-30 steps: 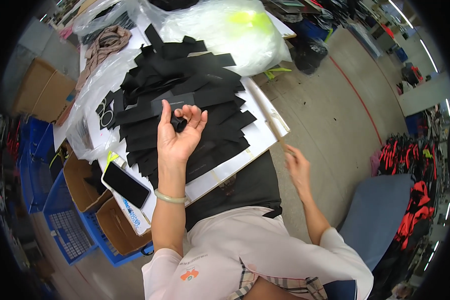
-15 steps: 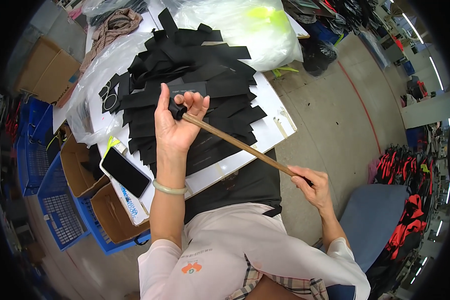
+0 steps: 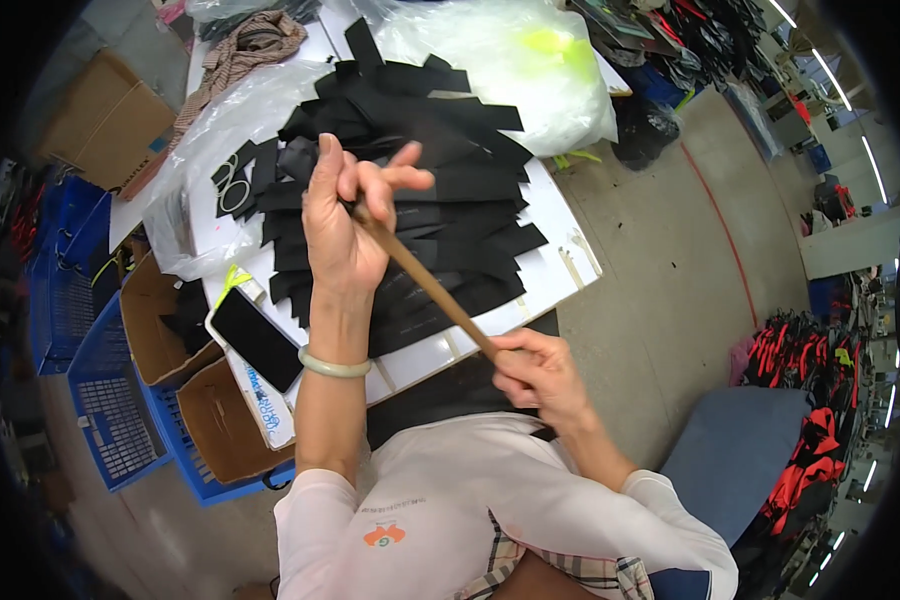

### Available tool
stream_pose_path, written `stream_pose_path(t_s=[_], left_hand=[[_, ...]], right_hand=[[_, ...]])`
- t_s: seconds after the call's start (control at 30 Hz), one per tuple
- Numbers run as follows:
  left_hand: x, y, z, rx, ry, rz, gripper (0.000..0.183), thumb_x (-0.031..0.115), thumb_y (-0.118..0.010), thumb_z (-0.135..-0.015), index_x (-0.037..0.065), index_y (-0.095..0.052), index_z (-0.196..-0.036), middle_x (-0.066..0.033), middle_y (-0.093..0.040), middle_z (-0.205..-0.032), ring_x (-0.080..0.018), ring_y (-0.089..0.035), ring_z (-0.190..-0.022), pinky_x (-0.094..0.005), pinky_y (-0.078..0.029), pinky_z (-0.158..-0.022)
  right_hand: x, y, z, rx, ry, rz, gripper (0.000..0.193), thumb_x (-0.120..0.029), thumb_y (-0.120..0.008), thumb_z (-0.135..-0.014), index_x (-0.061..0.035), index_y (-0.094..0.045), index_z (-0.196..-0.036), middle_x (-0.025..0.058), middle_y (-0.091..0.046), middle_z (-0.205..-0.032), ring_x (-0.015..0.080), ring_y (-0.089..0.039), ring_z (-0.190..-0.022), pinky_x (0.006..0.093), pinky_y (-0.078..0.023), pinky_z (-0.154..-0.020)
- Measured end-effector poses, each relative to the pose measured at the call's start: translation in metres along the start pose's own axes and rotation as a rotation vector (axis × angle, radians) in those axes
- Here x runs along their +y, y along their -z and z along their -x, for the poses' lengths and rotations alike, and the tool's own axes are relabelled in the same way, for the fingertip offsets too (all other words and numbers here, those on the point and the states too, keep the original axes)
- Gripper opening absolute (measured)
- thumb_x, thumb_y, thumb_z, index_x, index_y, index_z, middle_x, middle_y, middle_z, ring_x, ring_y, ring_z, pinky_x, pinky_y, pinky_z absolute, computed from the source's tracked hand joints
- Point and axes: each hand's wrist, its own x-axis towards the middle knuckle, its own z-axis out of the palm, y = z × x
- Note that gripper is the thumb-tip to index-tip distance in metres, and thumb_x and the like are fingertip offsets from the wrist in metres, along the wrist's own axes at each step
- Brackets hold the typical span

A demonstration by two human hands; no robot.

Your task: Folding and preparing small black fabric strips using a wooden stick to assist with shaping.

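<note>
My right hand [image 3: 545,375] is closed round the lower end of a long brown wooden stick [image 3: 428,285]. The stick slants up and left to my left hand [image 3: 342,235], which is raised palm up over the table. Its index and middle fingers curl at the stick's upper tip, and the other fingers reach out to the right, slightly blurred. A bit of black fabric strip [image 3: 299,158] shows beside my left thumb; my fingers hide how it meets the stick. Beneath lies a wide heap of black fabric strips [image 3: 460,215] on the white table.
A phone [image 3: 256,338] lies on the table's left corner, near white cord loops [image 3: 234,186]. Clear plastic bags [image 3: 490,60] flank the heap. Blue crates [image 3: 120,430] and cardboard boxes [image 3: 232,430] stand at the left. A grey-blue padded surface [image 3: 735,445] is at the right.
My right hand has moved left and inward with the stick, which now stands steeper. The fingers of my left hand have shifted, and the black fabric round the stick's tip is less visible.
</note>
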Motion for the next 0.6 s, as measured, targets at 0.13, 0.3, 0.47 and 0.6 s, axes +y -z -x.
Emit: stream_pose_path(t_s=[0.13,0.3,0.47,0.6], left_hand=[[0.018,0.003,-0.003,-0.135,0.07,0.055,0.053,0.043,-0.035,-0.099,0.015,-0.035,-0.054,-0.0103,-0.045,-0.044,-0.034,-0.064,-0.061,-0.0485,-0.036,-0.1],[-0.039,-0.017,0.037,-0.208,0.242,-0.145,0.047,0.031,-0.047,-0.097,0.011,-0.041,-0.054,-0.0107,-0.054,-0.049,-0.0338,-0.066,-0.067,-0.0467,-0.041,-0.094],[0.022,0.011,0.013,-0.059,0.075,0.051,0.051,0.038,-0.041,-0.098,0.014,-0.037,-0.053,-0.0092,-0.047,-0.044,-0.0295,-0.064,-0.062,-0.0476,-0.04,-0.094],[-0.002,0.001,0.017,-0.088,0.172,0.021,0.046,0.029,-0.045,-0.096,0.014,-0.04,-0.052,-0.0069,-0.043,-0.041,-0.0256,-0.059,-0.052,-0.0434,-0.045,-0.088]], right_hand=[[-0.019,0.022,0.005,-0.037,0.001,0.219,0.02,-0.002,-0.054,-0.091,-0.0015,-0.062,-0.109,-0.0008,-0.043,-0.057,0.005,-0.035,-0.043,0.0198,-0.02,-0.035],[-0.012,-0.061,-0.033,0.041,0.131,-0.136,0.012,-0.014,-0.054,-0.094,-0.0035,-0.056,-0.1,0.0001,-0.046,-0.059,0.0028,-0.033,-0.044,0.0179,-0.022,-0.037],[-0.033,0.008,-0.013,-0.025,0.21,0.625,0.013,-0.01,-0.056,-0.092,-0.0011,-0.059,-0.101,-0.0008,-0.05,-0.062,0.0028,-0.039,-0.045,0.0186,-0.027,-0.039],[-0.022,-0.015,-0.024,0.018,0.285,0.602,0.013,-0.007,-0.055,-0.092,0.0008,-0.06,-0.1,-0.0003,-0.051,-0.062,0.0038,-0.042,-0.047,0.019,-0.03,-0.04]])
